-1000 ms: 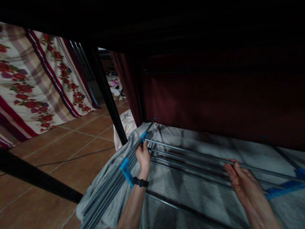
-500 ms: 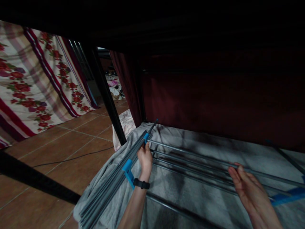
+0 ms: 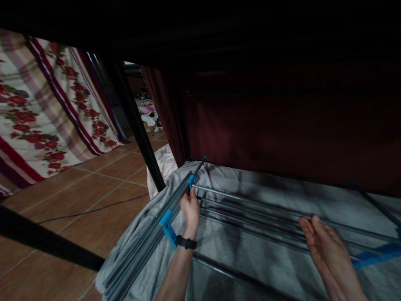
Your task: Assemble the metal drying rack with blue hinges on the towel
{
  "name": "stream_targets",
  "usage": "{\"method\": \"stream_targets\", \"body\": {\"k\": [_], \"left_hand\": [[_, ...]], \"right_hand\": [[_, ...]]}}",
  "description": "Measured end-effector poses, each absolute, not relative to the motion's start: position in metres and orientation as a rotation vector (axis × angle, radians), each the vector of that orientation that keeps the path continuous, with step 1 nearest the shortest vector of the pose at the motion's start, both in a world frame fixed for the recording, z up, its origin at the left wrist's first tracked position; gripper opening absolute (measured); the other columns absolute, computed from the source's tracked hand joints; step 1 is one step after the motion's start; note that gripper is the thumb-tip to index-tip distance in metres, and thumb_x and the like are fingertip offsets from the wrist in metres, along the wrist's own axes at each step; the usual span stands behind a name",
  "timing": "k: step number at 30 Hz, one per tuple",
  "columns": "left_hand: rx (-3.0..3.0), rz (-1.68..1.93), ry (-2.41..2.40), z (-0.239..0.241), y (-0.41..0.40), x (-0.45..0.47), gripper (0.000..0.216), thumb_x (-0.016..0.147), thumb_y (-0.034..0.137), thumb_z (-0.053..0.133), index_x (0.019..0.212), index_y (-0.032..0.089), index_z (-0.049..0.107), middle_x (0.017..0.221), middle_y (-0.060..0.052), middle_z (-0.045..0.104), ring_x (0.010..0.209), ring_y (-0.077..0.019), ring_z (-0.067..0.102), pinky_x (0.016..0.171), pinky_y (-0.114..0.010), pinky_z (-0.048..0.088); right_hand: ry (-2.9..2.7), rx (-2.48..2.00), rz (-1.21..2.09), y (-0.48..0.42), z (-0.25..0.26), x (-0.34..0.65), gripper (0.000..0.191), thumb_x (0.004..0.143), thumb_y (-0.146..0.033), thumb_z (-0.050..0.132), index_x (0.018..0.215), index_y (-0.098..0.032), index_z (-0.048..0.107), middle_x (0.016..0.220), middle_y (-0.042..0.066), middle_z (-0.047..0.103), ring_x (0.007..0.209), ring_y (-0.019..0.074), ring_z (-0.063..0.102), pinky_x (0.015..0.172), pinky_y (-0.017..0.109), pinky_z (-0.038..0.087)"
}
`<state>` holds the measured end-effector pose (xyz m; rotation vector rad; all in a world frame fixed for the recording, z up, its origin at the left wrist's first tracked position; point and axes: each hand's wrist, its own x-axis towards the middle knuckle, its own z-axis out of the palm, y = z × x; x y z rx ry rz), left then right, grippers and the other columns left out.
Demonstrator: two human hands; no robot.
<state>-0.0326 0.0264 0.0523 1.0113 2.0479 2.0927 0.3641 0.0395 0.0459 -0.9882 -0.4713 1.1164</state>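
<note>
Tube [image 3: 244, 199] slim, grey; left hand [image 3: 190, 207] curled on end beside blue bracket [image 3: 190, 180], right hand [image 3: 326, 240] pinching tube; plush blanket [image 3: 222, 244] below.

Rightmost bracket [image 3: 376, 256] cropped, heap [image 3: 149, 118] unclear, perhaps cloth

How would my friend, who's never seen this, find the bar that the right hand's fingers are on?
Start at the big grey blanket in front of the dark red cloth. Over it, metal bars stretch sideways between the left hand and the right hand. Yours is the uppermost of these bars in the picture, meeting a small blue connector just above the left hand.
</note>
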Motion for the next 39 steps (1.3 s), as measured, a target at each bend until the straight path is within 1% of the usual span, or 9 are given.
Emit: {"method": "stream_targets", "body": {"k": [4, 7, 11, 16, 20, 24, 30, 35, 39], "left_hand": [[1.011, 2.091, 2.033, 0.053, 0.027, -0.032, 0.042, 0.098, 0.053, 0.062, 0.113, 0.019, 0.080, 0.120, -0.020, 0.082, 0.134, -0.0415, 0.070, 0.124, -0.058, 0.047], [0.989, 2.100, 2.034, 0.053, 0.026, -0.032, 0.037, 0.097, 0.047, 0.063, 0.113, 0.019, 0.080, 0.119, -0.018, 0.083, 0.130, -0.0397, 0.072, 0.124, -0.056, 0.047], [1.003, 2.107, 2.036, 0.052, 0.026, -0.033, 0.032, 0.095, 0.042, 0.064, 0.111, 0.020, 0.080, 0.118, -0.016, 0.083, 0.128, -0.0375, 0.073, 0.124, -0.053, 0.048], [1.028, 2.117, 2.025, 0.053, 0.025, -0.033, 0.029, 0.094, 0.045, 0.064, 0.100, 0.021, 0.080, 0.115, -0.017, 0.084, 0.122, -0.0391, 0.075, 0.120, -0.055, 0.051], [1.029, 2.122, 2.009, 0.056, 0.023, -0.033, 0.028, 0.093, 0.045, 0.065, 0.100, 0.021, 0.079, 0.114, -0.016, 0.084, 0.122, -0.0378, 0.075, 0.120, -0.054, 0.052], [1.046, 2.092, 2.018, 0.058, 0.022, -0.031, 0.033, 0.094, 0.047, 0.063, 0.102, 0.020, 0.079, 0.118, -0.018, 0.083, 0.125, -0.0396, 0.074, 0.121, -0.056, 0.050], [1.030, 2.091, 2.002, 0.058, 0.022, -0.031, 0.034, 0.095, 0.049, 0.064, 0.105, 0.020, 0.080, 0.117, -0.017, 0.084, 0.127, -0.0383, 0.074, 0.122, -0.054, 0.050], [1.061, 2.099, 2.003, 0.054, 0.022, -0.031, 0.032, 0.096, 0.047, 0.062, 0.104, 0.021, 0.079, 0.118, -0.017, 0.083, 0.124, -0.0377, 0.074, 0.121, -0.054, 0.050], [1.027, 2.119, 2.054, 0.049, 0.022, -0.029, 0.032, 0.096, 0.052, 0.063, 0.099, 0.023, 0.077, 0.114, -0.017, 0.083, 0.120, -0.0388, 0.075, 0.120, -0.055, 0.051]], "right_hand": [[-0.510, -0.974, 1.128, 0.040, 0.043, 0.369, 0.053, 0.045, -0.048, 0.113, 0.074, -0.025, 0.076, 0.085, -0.003, 0.078, 0.080, 0.0153, 0.078, 0.084, 0.030, 0.071], [-0.538, -0.973, 1.145, 0.039, 0.041, 0.372, 0.051, 0.047, -0.048, 0.113, 0.073, -0.024, 0.076, 0.092, -0.001, 0.081, 0.083, 0.0162, 0.079, 0.083, 0.030, 0.072], [-0.527, -0.939, 1.160, 0.039, 0.042, 0.373, 0.049, 0.046, -0.044, 0.114, 0.069, -0.023, 0.076, 0.096, -0.001, 0.083, 0.082, 0.0152, 0.079, 0.081, 0.027, 0.071], [-0.508, -0.919, 1.147, 0.041, 0.042, 0.371, 0.049, 0.044, -0.043, 0.114, 0.069, -0.024, 0.076, 0.090, -0.002, 0.082, 0.079, 0.0148, 0.079, 0.078, 0.025, 0.071], [-0.494, -0.913, 1.160, 0.042, 0.043, 0.370, 0.049, 0.044, -0.043, 0.114, 0.070, -0.024, 0.077, 0.086, -0.002, 0.082, 0.077, 0.0149, 0.079, 0.077, 0.025, 0.071], [-0.473, -0.933, 1.167, 0.041, 0.044, 0.369, 0.050, 0.042, -0.043, 0.114, 0.070, -0.024, 0.078, 0.087, -0.001, 0.082, 0.077, 0.0151, 0.080, 0.077, 0.025, 0.071], [-0.532, -0.940, 1.175, 0.039, 0.034, 0.367, 0.048, 0.047, -0.047, 0.113, 0.070, -0.023, 0.078, 0.092, 0.001, 0.083, 0.080, 0.0167, 0.080, 0.081, 0.028, 0.071], [-0.531, -0.952, 1.132, 0.039, 0.042, 0.365, 0.049, 0.047, -0.049, 0.113, 0.073, -0.024, 0.079, 0.089, -0.001, 0.081, 0.077, 0.0155, 0.078, 0.080, 0.030, 0.071], [-0.576, -0.926, 1.101, 0.037, 0.053, 0.360, 0.049, 0.053, -0.052, 0.111, 0.074, -0.024, 0.078, 0.089, -0.002, 0.079, 0.077, 0.0145, 0.077, 0.088, 0.034, 0.071]]}}
